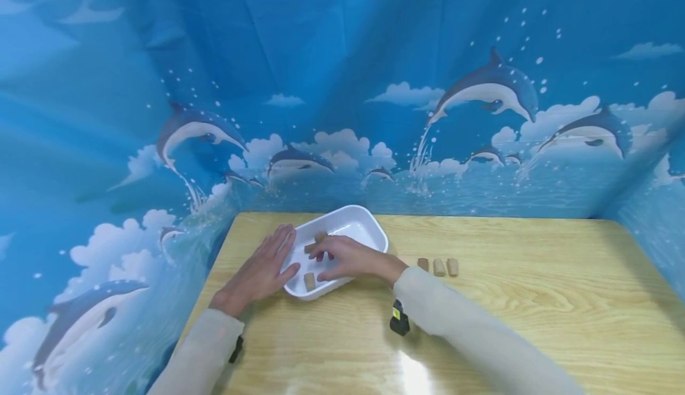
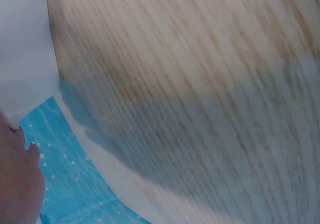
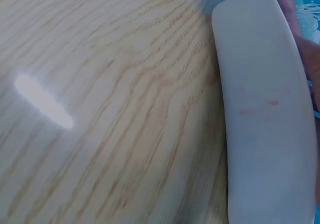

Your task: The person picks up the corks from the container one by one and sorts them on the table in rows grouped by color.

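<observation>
A white rectangular tray (image 1: 364,223) stands tilted across the table in the head view, with several small tan corks in it. One cork (image 1: 309,281) lies near its front wall; another cork (image 1: 321,237) is farther back, by the right fingers. My left hand (image 1: 263,269) rests at the tray's left rim, fingers extended and thumb reaching over the edge. Inside the tray is my right hand (image 1: 345,258), bent fingertips right beside a cork and thumb spread apart from them. The right wrist view shows the tray's outer wall (image 3: 265,114), which hides most of that hand.
To the right of the tray, three corks (image 1: 439,267) stand in a short row on the wood-grain table (image 1: 524,300). Behind the table hangs a blue curtain (image 1: 342,85) printed with dolphins. Black wrist cameras are strapped near both sleeves.
</observation>
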A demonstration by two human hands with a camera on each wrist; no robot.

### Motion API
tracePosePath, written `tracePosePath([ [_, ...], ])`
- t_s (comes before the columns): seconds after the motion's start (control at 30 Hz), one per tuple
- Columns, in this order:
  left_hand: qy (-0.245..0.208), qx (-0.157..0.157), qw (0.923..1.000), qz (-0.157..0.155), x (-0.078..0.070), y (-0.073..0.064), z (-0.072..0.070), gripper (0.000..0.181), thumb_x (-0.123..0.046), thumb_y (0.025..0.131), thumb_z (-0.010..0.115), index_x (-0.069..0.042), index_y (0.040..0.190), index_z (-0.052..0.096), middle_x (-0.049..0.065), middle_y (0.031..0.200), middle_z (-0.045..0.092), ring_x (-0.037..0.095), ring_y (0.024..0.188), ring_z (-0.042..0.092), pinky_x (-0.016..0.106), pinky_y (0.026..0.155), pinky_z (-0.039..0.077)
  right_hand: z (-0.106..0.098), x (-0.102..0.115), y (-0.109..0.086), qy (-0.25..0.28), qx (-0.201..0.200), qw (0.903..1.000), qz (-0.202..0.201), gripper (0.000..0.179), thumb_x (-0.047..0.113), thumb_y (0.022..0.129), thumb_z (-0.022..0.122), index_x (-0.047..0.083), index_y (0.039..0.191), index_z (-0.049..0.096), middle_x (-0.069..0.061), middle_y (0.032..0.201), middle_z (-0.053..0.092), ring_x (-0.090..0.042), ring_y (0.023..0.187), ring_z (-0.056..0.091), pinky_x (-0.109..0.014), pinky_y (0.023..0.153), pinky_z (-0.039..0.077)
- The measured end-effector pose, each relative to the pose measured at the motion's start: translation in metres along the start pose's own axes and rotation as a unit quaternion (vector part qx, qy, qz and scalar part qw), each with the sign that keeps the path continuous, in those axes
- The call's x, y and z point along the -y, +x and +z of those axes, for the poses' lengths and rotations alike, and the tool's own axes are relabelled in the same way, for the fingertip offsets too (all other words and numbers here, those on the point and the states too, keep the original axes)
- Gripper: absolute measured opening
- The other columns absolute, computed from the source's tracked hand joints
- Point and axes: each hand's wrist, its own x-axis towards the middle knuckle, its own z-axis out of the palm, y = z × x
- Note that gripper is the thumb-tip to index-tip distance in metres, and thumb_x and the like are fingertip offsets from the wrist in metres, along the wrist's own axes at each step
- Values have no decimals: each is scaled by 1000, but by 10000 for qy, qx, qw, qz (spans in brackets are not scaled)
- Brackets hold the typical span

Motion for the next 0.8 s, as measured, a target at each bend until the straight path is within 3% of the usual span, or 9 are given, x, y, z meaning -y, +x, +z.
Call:
tracePosePath([
  [0.37,61,8,10000,17,-1,0,0,84,-50,114,47,-7,175,10,15,185,11,34,172,8,55,140,14,9,4,19,-544,475,9974,4,47,35,87,91,11,126,79,1,117,78,-12,108,69,-27,106,54],
  [0.8,3,-108,9998,140,1,-1,1,83,-48,114,48,-5,174,11,17,184,12,36,171,11,55,140,15,15,8,32,-1124,847,9898,241,37,36,88,91,17,118,80,5,113,79,-10,108,68,-36,111,49],
])
